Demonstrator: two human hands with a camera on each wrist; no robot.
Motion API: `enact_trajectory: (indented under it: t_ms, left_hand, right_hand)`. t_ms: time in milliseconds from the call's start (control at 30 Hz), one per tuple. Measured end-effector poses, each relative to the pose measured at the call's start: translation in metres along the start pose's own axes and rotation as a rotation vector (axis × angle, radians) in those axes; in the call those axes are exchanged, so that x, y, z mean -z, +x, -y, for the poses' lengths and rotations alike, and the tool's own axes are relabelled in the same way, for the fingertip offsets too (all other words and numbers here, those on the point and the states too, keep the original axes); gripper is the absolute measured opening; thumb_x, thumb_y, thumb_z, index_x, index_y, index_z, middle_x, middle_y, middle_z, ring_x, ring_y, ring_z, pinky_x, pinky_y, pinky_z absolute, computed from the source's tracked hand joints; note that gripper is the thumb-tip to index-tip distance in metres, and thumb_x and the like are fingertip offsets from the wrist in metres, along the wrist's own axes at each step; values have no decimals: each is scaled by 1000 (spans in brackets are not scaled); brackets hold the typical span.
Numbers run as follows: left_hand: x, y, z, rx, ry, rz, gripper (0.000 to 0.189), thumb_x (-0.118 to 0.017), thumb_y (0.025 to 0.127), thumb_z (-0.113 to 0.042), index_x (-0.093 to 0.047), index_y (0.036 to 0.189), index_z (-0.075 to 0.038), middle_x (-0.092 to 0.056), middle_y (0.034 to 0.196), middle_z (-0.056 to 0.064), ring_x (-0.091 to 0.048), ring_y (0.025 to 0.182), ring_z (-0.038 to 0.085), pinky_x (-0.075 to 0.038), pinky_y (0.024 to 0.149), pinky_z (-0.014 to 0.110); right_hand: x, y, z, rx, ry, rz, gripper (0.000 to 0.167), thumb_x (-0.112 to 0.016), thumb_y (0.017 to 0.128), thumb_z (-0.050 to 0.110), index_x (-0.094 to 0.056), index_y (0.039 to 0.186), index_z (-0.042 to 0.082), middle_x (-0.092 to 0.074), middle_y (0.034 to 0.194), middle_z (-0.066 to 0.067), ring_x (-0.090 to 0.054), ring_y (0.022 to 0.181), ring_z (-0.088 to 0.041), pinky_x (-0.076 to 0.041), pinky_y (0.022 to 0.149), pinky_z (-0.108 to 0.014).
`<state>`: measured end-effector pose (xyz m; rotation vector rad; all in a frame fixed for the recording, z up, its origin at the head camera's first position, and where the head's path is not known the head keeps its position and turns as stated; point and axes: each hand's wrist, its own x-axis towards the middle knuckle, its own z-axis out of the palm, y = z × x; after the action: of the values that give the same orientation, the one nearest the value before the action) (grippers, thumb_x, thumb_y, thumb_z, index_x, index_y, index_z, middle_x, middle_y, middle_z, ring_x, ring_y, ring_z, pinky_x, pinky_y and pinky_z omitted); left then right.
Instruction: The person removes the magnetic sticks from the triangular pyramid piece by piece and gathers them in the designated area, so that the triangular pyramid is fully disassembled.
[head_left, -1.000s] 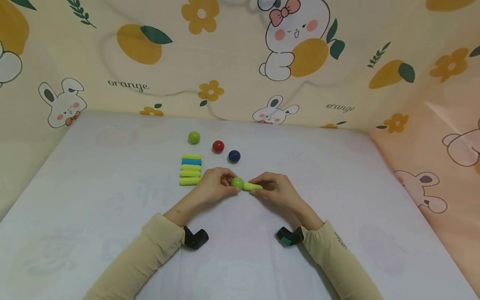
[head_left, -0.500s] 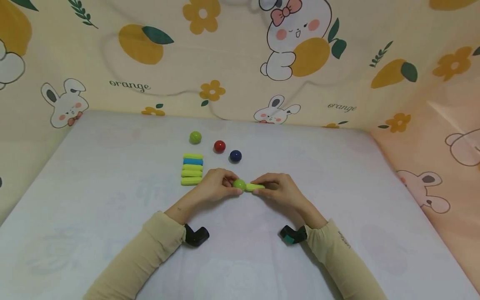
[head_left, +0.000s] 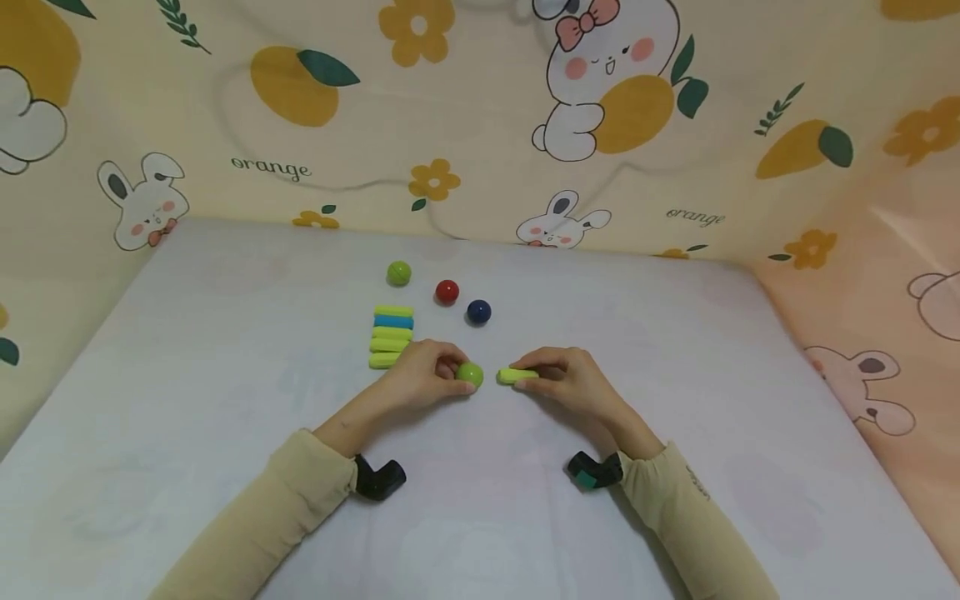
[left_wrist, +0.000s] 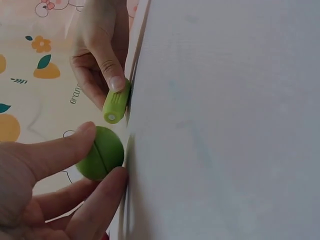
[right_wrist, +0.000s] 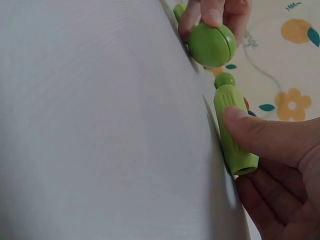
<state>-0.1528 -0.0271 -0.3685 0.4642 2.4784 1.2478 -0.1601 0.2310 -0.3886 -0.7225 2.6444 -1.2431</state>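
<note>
My left hand [head_left: 423, 372] pinches a shiny green ball [head_left: 470, 375] between thumb and fingers. Facing it, my right hand [head_left: 566, 377] grips a yellow-green magnetic stick [head_left: 516, 377] lying level, one end toward the ball. A narrow gap separates ball and stick. The left wrist view shows a pale round insert in the end of the stick [left_wrist: 116, 105] and a seam around the ball [left_wrist: 102, 154]. Seen from the right wrist, the thumb presses along the ribbed side of the stick [right_wrist: 232, 130], close over the white tabletop.
Beyond the left hand lies a row of several yellow-green sticks [head_left: 390, 333] with one blue stick [head_left: 393, 322] among them. Farther back sit another green ball [head_left: 399, 272], a red ball [head_left: 447, 292] and a dark blue ball [head_left: 478, 312]. A printed cloth [head_left: 337, 142] rises behind the table.
The green ball and the stick were end to end in the earlier frames; now they are apart. The left hand has drawn back leftward with the ball. The head view has shifted slightly.
</note>
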Motion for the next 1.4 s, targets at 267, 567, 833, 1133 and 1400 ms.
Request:
enact_trajectory:
  t_ms: [267,567,833,1133,1400]
  left_hand:
    - [-1,2,2,69,-109,-125,35,-77,80,-23,-63,107,-5,-67,95,6,-62,84,15,-51,78,30]
    - [0,14,-2,88,-143,-260,44,-73,83,-23,-62,123,-9,-63,99,10,-59,88,20,-49,78,29]
    - [-1,23,-2,112,-179,-339,37,-72,84,-17,-63,118,-4,-65,106,14,-63,97,25,-52,85,35]
    - [-2,32,-6,114,-132,-439,38,-71,85,-10,-60,120,0,-65,108,18,-63,97,28,-52,85,36]
    - [-5,40,-5,93,-57,-470,37,-70,86,-9,-59,120,2,-66,105,18,-61,91,27,-52,80,36]
  right_hand:
    - [1,1,2,-7,4,8,22,-75,82,13,-74,105,11,-72,104,-1,-65,101,-16,-50,94,-35]
    - [1,0,1,-21,22,3,24,-76,82,15,-74,105,12,-72,104,-2,-65,101,-17,-50,95,-38]
    - [0,0,1,-28,42,-6,26,-76,81,11,-73,107,7,-72,105,-7,-65,100,-22,-50,94,-37]
    - [0,0,-1,-38,49,-8,25,-77,81,15,-74,105,11,-73,103,-3,-65,98,-17,-50,93,-33]
    - [-1,-1,-1,-30,56,-10,25,-77,81,18,-74,105,12,-72,103,-3,-65,97,-16,-51,92,-35]
